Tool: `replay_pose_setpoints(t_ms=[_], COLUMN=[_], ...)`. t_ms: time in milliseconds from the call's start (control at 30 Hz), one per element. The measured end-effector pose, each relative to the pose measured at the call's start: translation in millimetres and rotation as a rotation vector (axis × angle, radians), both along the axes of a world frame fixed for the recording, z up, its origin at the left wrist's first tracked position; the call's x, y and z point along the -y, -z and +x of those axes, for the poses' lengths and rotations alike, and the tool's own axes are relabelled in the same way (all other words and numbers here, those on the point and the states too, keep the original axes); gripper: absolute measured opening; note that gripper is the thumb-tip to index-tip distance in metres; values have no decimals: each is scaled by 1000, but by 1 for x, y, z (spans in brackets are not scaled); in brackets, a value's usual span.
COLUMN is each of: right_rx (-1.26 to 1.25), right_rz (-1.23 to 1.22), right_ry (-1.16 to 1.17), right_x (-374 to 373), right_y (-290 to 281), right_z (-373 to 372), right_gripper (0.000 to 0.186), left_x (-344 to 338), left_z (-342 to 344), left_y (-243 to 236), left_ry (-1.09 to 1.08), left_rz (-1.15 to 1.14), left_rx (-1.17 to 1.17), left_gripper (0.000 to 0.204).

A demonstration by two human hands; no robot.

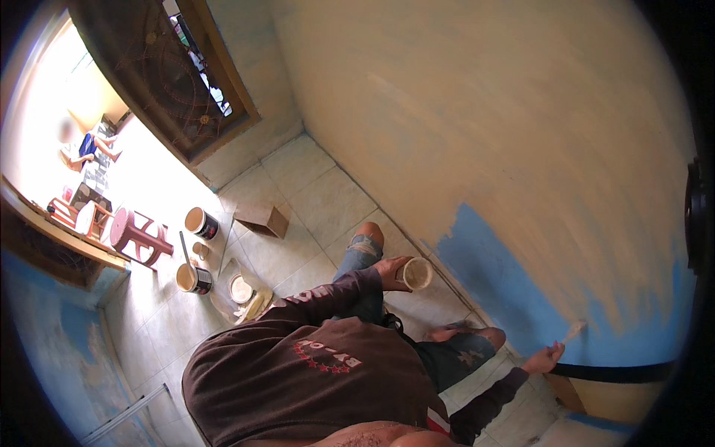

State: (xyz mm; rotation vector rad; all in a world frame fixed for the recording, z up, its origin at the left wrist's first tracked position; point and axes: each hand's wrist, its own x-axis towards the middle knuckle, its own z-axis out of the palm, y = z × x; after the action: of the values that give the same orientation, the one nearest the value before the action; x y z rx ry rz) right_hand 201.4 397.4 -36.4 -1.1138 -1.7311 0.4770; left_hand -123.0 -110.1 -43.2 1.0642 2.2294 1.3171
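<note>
My left hand (392, 273) is closed round a small tub (415, 274) of pale beige paint, held above the tiled floor near my knee. Out to the right, my right hand (545, 359) grips a paintbrush (576, 330) by its handle. The brush's pale bristles are at the blue lower part of the wall (514, 298) and seem to touch it. Higher up, the wall carries streaky beige paint (477, 127), whose uneven strokes run down into the blue.
On the floor to the left stand a paint bucket (212, 226), another bucket (202, 281) with a stick, an open cardboard box (272, 223) and a pink stool (134, 237). A round container (240, 289) sits nearby. Beyond the bright doorway a person (82, 153) sits. Dark trim (618, 372) borders the blue wall below.
</note>
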Motion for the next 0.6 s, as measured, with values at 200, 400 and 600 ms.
replay_pose_setpoints(t_ms=[200, 400, 600], right_rx=[-35, 71, 126], right_rz=[-104, -50, 317], right_ry=[-150, -211, 72], right_x=[73, -13, -121], right_y=[-38, -47, -28], right_z=[-42, 14, 124], right_gripper=[33, 32, 32], left_x=[-1, 1, -1], left_z=[3, 4, 5], left_y=[3, 5, 8], left_ry=[1, 4, -14], left_rz=[-46, -4, -5], left_rx=[-49, -103, -20], left_gripper=[92, 93, 93])
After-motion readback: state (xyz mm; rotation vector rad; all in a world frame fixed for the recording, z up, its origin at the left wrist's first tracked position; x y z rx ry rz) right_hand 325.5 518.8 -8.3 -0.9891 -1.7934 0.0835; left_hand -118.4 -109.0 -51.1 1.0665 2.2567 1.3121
